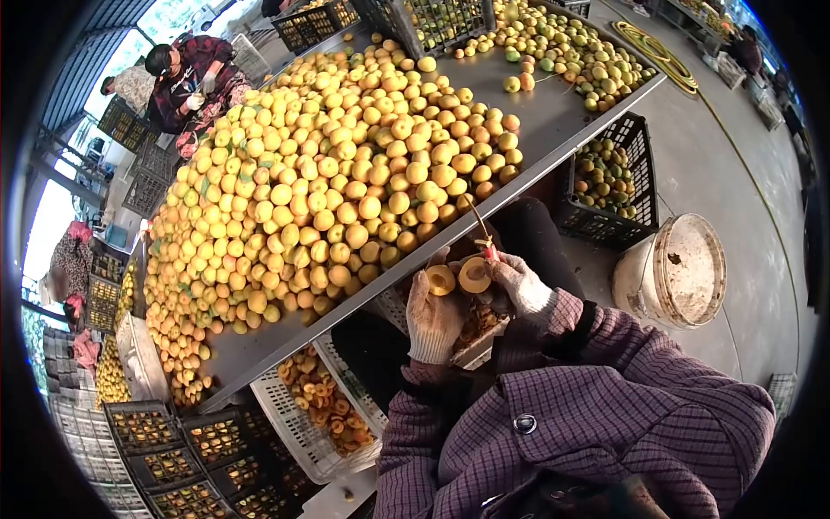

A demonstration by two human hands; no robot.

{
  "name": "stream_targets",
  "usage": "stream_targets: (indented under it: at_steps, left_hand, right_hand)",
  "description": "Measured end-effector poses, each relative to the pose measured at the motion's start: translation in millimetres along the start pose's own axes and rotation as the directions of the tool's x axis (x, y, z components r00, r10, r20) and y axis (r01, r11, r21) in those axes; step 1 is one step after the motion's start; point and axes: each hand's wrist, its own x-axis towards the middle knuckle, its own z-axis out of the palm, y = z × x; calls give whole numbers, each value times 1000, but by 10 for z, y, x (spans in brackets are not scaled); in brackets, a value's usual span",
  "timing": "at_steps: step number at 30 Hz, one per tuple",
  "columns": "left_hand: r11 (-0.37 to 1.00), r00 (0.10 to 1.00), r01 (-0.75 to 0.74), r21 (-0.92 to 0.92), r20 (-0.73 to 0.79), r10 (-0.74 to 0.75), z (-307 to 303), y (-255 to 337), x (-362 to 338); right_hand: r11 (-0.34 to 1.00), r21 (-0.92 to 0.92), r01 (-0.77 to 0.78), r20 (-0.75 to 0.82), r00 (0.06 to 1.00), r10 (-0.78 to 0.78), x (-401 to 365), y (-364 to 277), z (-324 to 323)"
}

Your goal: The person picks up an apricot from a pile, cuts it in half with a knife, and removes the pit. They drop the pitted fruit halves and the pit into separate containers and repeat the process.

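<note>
Both my hands wear whitish knit gloves and meet in front of my lap, at the metal table's edge. My left hand (434, 322) is closed around an apricot half (441, 279), its hollow cut face turned up. Right beside it, another apricot half (475, 275) sits in the fingers of my right hand (526, 287). That hand also grips a thin tool with a red part (491, 252) and a long, slightly curved tip pointing toward the table. Below my hands, a container (477, 333) with orange-brown pieces is partly hidden by my gloves and sleeves.
A big heap of whole apricots (320, 190) covers much of the metal table (553, 108). A white basket (333, 463) of apricot halves stands below the edge. To the right are a black crate (641, 160) of greener fruit and a white bucket (635, 277). Other people (186, 86) sit across the table.
</note>
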Motion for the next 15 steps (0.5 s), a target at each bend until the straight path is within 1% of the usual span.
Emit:
stream_targets:
  at_steps: [1, 2, 4, 5, 6, 7, 8, 9, 10, 11, 12, 13, 14, 15]
  left_hand:
    - [997, 1000, -16, 81, -17, 18, 24, 9, -25]
    - [997, 1000, -18, 78, -21, 20, -6, 6, -32]
    - [996, 999, -36, 79, 3, 36, -29, -11, -39]
    - [997, 999, -35, 73, -2, 35, -12, -3, -56]
    - [805, 990, -144, 575, 76, 122, 7, 20, -74]
    - [371, 970, -232, 899, 187, 153, 34, 38, -82]
    - [373, 971, -229, 899, 183, 156, 18, 21, -70]
    - [805, 997, -76, 589, 23, 77, -10, -8, -43]
    - [992, 995, 81, 93, -73, -74, -41, -24, -22]
    - [989, 989, 131, 66, -74, -126, -72, -25, -9]
    - [989, 989, 133, 66, -74, -128, -96, -48, -4]
    - [984, 979, 163, 66, -131, -154, -101, -88, -8]
    - [979, 965, 195, 63, -189, -180, -96, -119, -18]
    - [962, 979, 175, 211, -138, -147, -94, -112, -31]
  right_hand:
    - [1000, 4, 9, -37, 999, -8, -6, 5, 23]
    - [1000, 2, 3, -36, 999, -3, 12, 45, 32]
    - [998, -44, 33, -96, 995, -37, 47, 140, 31]
    - [999, -46, 26, -99, 995, -31, 38, 144, 6]
    - [999, -29, 14, -19, 1000, -14, 26, 130, -26]
    - [1000, -13, 1, 64, 998, 0, 16, 128, -39]
    - [1000, -14, -4, 65, 998, 5, 9, 133, -19]
    - [999, -40, -1, 12, 1000, 2, 8, 131, 10]
    - [998, -65, 2, -41, 999, -4, 13, 131, 28]
    - [998, -64, 2, -41, 999, -4, 34, 117, 6]
    - [978, -208, -1, 33, 999, 8, 75, 99, -46]
    - [938, -346, 4, 101, 994, 33, 109, 128, -96]
    - [668, -573, 475, 226, 875, -429, 242, 284, -42]
    - [508, -759, 407, 208, 891, -403, 224, 328, -144]
